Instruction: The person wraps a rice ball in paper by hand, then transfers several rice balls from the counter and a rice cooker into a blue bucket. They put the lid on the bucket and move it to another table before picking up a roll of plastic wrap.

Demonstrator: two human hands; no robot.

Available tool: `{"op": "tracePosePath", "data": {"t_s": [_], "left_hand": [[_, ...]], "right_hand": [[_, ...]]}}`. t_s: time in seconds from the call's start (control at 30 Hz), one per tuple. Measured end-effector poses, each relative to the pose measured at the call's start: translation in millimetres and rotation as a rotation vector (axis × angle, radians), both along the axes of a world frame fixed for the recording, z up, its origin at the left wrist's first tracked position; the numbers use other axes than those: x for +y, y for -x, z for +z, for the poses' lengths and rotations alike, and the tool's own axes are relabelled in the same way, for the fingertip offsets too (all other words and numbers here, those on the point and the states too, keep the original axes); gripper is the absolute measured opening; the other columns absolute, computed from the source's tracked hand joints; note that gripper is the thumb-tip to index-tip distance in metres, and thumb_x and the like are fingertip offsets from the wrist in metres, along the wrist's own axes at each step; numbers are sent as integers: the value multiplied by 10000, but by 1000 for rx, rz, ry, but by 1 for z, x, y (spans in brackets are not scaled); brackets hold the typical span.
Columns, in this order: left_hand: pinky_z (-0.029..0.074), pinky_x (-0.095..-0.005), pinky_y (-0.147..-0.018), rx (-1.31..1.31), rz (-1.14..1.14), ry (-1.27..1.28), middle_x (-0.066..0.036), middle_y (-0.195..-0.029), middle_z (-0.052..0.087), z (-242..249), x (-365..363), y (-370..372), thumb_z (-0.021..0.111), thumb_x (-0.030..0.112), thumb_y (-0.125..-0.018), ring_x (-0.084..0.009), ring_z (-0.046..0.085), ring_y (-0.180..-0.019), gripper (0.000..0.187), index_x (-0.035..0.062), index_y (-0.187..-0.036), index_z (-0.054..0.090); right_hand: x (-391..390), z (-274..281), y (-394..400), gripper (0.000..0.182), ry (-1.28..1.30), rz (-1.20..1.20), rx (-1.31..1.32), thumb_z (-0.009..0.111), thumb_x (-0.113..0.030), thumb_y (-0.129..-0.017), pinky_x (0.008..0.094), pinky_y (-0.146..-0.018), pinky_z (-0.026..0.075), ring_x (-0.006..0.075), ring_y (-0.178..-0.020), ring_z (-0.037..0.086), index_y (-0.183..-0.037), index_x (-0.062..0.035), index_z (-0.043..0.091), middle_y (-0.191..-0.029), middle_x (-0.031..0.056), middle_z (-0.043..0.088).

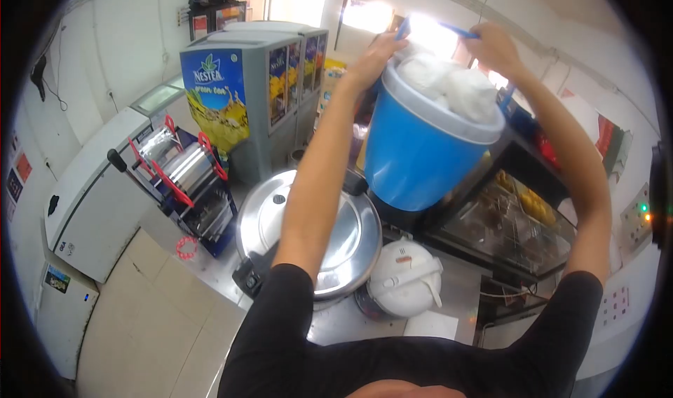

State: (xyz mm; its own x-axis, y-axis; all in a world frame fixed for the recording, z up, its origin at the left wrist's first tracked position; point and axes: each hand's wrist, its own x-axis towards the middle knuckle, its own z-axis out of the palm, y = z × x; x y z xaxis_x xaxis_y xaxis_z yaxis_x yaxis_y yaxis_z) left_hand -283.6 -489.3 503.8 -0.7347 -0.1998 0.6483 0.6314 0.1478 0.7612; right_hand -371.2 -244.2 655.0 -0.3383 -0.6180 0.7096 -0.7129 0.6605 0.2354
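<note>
A blue bucket [427, 153] with a pale rim is tilted in front of me, above the back of the counter. Bunched white material [449, 83], like cloth or plastic bags, bulges out of its top. My left hand [375, 60] is closed at the far left of the rim, beside one end of a blue handle. On the far right, my right hand [494, 46] is closed around that blue handle [457, 31]. Strong backlight blurs the middle of the handle, and some fingertips are hidden.
Below my arms stand a large steel pot [343, 258] with a lid and a white rice cooker [405, 275]. A cup sealing machine [186, 170] is at left, before a drink dispenser [217, 93]. A glass display cabinet [512, 216] stands right, a chest freezer [98, 188] far left.
</note>
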Motion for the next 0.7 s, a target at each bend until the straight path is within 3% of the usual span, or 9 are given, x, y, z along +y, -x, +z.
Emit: {"op": "tracePosePath", "data": {"t_s": [0.07, 0.13, 0.17, 0.27, 0.37, 0.47, 0.6, 0.67, 0.7], "left_hand": [[435, -429, -1133, 50, 67, -39, -164, -1442, 644, -13, -26, 41, 635, 575, -981, -297, 616, -1294, 727, 97, -1525, 566], [447, -383, -1117, 86, 180, 0, -158, -1400, 675, -10, -38, 56, 603, 591, -1014, -271, 616, -1285, 675, 95, -1470, 633], [456, -346, -1103, 30, 180, -35, -168, -1351, 707, -2, -39, 40, 573, 612, -1039, -244, 629, -1255, 675, 55, -1402, 688], [519, -331, -990, -83, 340, -82, -165, -1167, 762, -21, -69, 60, 599, 476, -1052, -183, 687, -1116, 555, 31, -1366, 708], [508, -369, -1031, 81, 380, -107, -216, -1242, 746, -57, -99, 93, 592, 525, -1042, -253, 691, -1179, 602, 39, -1381, 699], [478, -347, -1060, -36, 628, -147, -170, -1274, 753, -76, -129, 116, 590, 634, -1032, -235, 666, -1196, 653, 90, -1362, 737], [478, -378, -1059, -80, 607, -208, -195, -1288, 740, -94, -149, 113, 611, 672, -999, -257, 674, -1174, 707, 69, -1343, 744], [456, -421, -1111, -43, 702, -294, -270, -1304, 719, -107, -155, 115, 643, 684, -956, -366, 664, -1255, 831, -64, -1313, 707], [462, -408, -1092, -9, 636, -292, -248, -1278, 734, -107, -160, 111, 651, 661, -960, -337, 674, -1222, 804, -61, -1306, 714]], "right_hand": [[-33, -5, 10, 359, 36, -34, -175, 664, -324, -823, 473, -819, 583, 399, -854, 748, -965, -36, 825, -908, 217, 772], [-62, -22, 38, 344, 64, -16, 42, 655, -312, -817, 490, -800, 589, 428, -837, 741, -966, -57, 831, -887, 226, 766], [-77, -29, 46, 342, 54, -43, -15, 654, -307, -810, 493, -816, 591, 431, -858, 740, -965, -59, 832, -898, 229, 766], [-116, -40, 40, 350, 12, -57, -113, 649, -286, -800, 494, -896, 587, 420, -955, 741, -1007, -71, 832, -981, 225, 772], [-149, -71, 85, 380, 5, 23, -72, 636, -295, -796, 485, -907, 586, 406, -970, 742, -1035, -69, 826, -1018, 211, 778], [-184, -77, 97, 364, -55, 107, -78, 632, -311, -797, 497, -878, 589, 407, -943, 740, -990, -67, 823, -988, 209, 775], [-216, -86, 126, 342, -151, 200, 13, 634, -343, -812, 519, -811, 590, 421, -886, 734, -928, -76, 813, -929, 206, 768], [-232, -92, 128, 283, -168, 233, 111, 656, -268, -828, 510, -762, 570, 406, -737, 709, -967, -94, 831, -785, 203, 740], [-237, -87, 120, 288, -196, 238, 53, 660, -273, -831, 499, -764, 575, 402, -747, 715, -969, -85, 829, -798, 202, 747]]}}
